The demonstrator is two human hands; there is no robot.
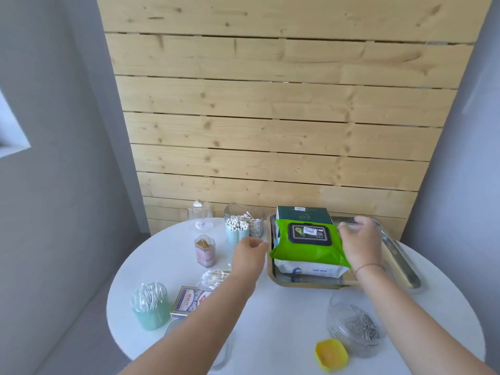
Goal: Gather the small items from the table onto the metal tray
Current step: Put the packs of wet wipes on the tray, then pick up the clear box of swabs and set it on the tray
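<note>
Green, soft-walled wipes pack (305,246) lies stacked on the metal tray (400,262), judged light and pliable, best taken at both ends; left hand (247,257) and right hand (361,243) flank it, grips loosely wide, empty.

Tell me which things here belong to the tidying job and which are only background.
Job: metal tray, green wipes, white wipes, dark box, swab jars, toothpick jar, cards, clip jar, yellow lid.

Background: table, wood wall.
</note>
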